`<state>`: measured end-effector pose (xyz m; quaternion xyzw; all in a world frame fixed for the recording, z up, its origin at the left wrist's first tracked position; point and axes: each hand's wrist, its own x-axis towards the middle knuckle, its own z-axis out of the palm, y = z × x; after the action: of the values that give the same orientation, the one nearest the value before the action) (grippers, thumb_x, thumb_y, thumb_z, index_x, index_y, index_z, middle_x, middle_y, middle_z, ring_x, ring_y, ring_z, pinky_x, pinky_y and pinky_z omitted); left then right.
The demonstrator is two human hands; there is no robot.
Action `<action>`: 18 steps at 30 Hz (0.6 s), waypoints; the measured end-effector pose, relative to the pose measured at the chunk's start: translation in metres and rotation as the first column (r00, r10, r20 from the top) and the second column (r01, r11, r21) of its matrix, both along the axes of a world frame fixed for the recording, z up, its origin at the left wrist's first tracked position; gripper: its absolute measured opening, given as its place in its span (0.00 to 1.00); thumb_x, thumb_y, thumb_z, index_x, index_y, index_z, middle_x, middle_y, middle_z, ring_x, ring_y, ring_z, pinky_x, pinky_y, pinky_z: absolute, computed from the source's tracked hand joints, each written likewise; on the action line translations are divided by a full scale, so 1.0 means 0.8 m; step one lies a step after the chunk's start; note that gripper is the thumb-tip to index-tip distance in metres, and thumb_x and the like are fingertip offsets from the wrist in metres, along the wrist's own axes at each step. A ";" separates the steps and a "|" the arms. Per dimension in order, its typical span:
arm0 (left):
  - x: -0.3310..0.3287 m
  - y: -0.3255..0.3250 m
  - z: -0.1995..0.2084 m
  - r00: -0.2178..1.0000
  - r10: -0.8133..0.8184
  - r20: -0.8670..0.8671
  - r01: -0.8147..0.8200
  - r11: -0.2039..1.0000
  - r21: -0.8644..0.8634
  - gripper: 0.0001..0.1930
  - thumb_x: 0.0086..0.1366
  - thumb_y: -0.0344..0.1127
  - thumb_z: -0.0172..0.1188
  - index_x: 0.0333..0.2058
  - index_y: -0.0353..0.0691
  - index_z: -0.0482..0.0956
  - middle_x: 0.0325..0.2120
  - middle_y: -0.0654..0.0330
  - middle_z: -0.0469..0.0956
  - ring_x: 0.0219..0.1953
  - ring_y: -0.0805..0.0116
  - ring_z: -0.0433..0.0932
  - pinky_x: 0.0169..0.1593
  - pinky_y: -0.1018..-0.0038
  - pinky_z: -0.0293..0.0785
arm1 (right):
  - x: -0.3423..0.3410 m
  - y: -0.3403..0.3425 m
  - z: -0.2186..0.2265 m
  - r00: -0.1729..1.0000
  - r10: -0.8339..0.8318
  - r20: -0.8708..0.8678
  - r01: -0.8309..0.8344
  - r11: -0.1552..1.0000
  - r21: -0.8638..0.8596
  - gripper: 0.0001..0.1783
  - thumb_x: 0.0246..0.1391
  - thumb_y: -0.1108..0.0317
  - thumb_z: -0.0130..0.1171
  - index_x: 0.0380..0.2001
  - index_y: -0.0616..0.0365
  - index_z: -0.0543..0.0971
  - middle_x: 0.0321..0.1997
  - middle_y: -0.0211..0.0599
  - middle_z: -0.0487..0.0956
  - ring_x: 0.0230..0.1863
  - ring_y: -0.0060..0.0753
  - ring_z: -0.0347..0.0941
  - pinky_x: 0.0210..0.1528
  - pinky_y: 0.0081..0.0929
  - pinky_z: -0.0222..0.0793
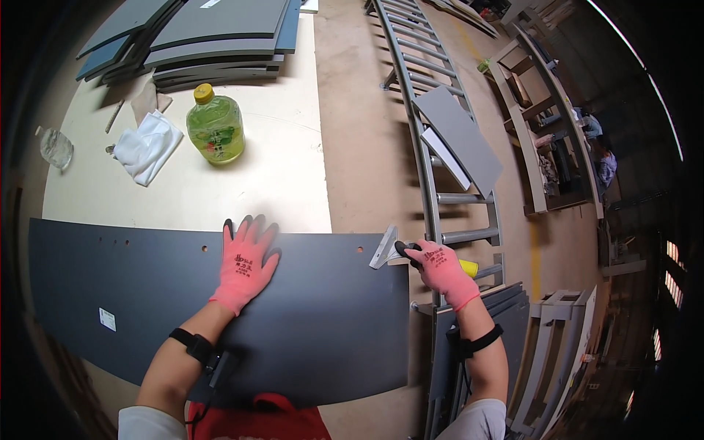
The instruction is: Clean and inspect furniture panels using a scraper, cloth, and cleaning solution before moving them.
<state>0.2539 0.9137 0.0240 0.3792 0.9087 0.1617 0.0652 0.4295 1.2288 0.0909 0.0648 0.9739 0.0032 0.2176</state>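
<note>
A dark grey panel [315, 315] lies across the near side of the table, with small holes near its far edge and a white label [107, 319] at its left. My left hand [248, 260], in a pink glove with dark fingertips, rests flat on the panel with fingers spread. My right hand [444, 271], gloved alike, is closed round a scraper [383, 249] with a wide pale blade and a yellow handle end. Its blade is over the panel's far right corner, by a hole; whether it touches the surface I cannot tell.
On the white tabletop [286, 161] stand a jug of green liquid [215, 128], a folded white cloth [147, 147] and a clear bottle [56, 149]. Grey panels [220, 29] are stacked behind. Right of the table, a roller conveyor [433, 70] carries loose boards [462, 136]. Other people are far right.
</note>
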 end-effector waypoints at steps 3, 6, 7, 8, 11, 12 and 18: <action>0.000 0.000 0.001 1.000 -0.002 -0.006 0.002 1.000 0.006 0.24 0.58 0.43 0.53 0.53 0.46 0.67 0.54 0.54 0.63 0.59 0.53 0.57 0.64 0.49 0.41 | -0.012 -0.004 0.007 0.997 0.057 0.051 -0.057 0.998 0.000 0.19 0.50 0.70 0.51 0.47 0.42 0.74 0.40 0.34 0.70 0.43 0.37 0.71 0.43 0.32 0.68; -0.002 -0.001 0.000 1.000 0.004 -0.005 -0.004 1.000 0.013 0.23 0.58 0.43 0.53 0.53 0.46 0.68 0.54 0.53 0.64 0.59 0.53 0.57 0.64 0.49 0.41 | -0.031 -0.013 0.007 0.987 0.131 0.090 -0.129 0.991 -0.030 0.22 0.49 0.71 0.50 0.49 0.41 0.73 0.40 0.35 0.70 0.43 0.36 0.71 0.43 0.32 0.68; -0.002 -0.001 0.000 1.000 -0.001 -0.007 0.001 1.000 0.013 0.23 0.58 0.43 0.53 0.53 0.46 0.68 0.54 0.53 0.63 0.59 0.53 0.58 0.64 0.49 0.41 | -0.038 -0.018 0.007 0.987 0.136 0.090 -0.134 0.990 -0.033 0.22 0.49 0.71 0.50 0.49 0.41 0.73 0.40 0.35 0.70 0.43 0.36 0.71 0.43 0.32 0.68; -0.002 0.000 0.000 1.000 -0.005 -0.009 0.005 1.000 0.013 0.23 0.58 0.43 0.53 0.53 0.46 0.68 0.54 0.53 0.63 0.59 0.53 0.58 0.64 0.49 0.41 | -0.045 -0.024 0.007 0.977 0.190 0.098 -0.187 0.982 -0.039 0.22 0.49 0.71 0.49 0.49 0.42 0.73 0.40 0.36 0.70 0.43 0.36 0.71 0.43 0.31 0.68; -0.001 -0.001 -0.002 1.000 -0.003 -0.001 0.003 1.000 0.030 0.23 0.58 0.43 0.53 0.52 0.46 0.68 0.55 0.53 0.63 0.59 0.54 0.58 0.64 0.49 0.40 | -0.066 -0.049 0.008 0.955 0.280 0.095 -0.277 0.960 -0.047 0.23 0.49 0.72 0.47 0.50 0.42 0.73 0.41 0.37 0.70 0.43 0.36 0.71 0.43 0.31 0.68; 0.000 0.001 -0.002 1.000 -0.003 -0.004 0.003 1.000 0.030 0.23 0.58 0.43 0.53 0.52 0.46 0.68 0.55 0.54 0.63 0.60 0.54 0.57 0.64 0.49 0.40 | -0.072 -0.056 0.008 0.946 0.315 0.077 -0.311 0.949 -0.057 0.23 0.49 0.72 0.47 0.50 0.42 0.74 0.41 0.37 0.70 0.43 0.36 0.71 0.43 0.31 0.68; -0.004 -0.012 -0.013 1.000 0.020 0.003 -0.020 0.994 0.103 0.25 0.57 0.42 0.54 0.53 0.43 0.67 0.56 0.53 0.62 0.60 0.53 0.57 0.64 0.50 0.42 | -0.074 -0.062 0.012 0.957 0.283 0.066 -0.282 0.959 -0.017 0.22 0.49 0.72 0.48 0.49 0.41 0.74 0.41 0.35 0.71 0.44 0.36 0.70 0.44 0.31 0.67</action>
<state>0.2506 0.9039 0.0134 0.3729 0.9028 0.2094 0.0447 0.3705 1.1792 0.1002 -0.0760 0.9652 0.0326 0.2481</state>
